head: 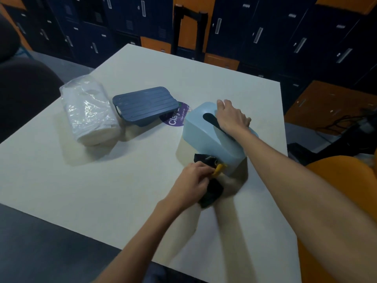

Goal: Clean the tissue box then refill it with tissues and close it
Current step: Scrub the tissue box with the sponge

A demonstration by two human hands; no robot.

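Observation:
A light blue tissue box with a dark slot on top sits right of the table's middle. My right hand lies over the top of the box, fingers curled over its far edge, holding it steady. My left hand grips a dark cloth with a yellow edge against the box's near end. The box's dark blue base lid lies apart to the left, ribbed side up. A clear plastic pack of white tissues lies further left.
A purple round sticker shows on the white table between lid and box. Dark blue lockers and orange panels stand behind. An orange chair is at the right and a dark chair at the far left.

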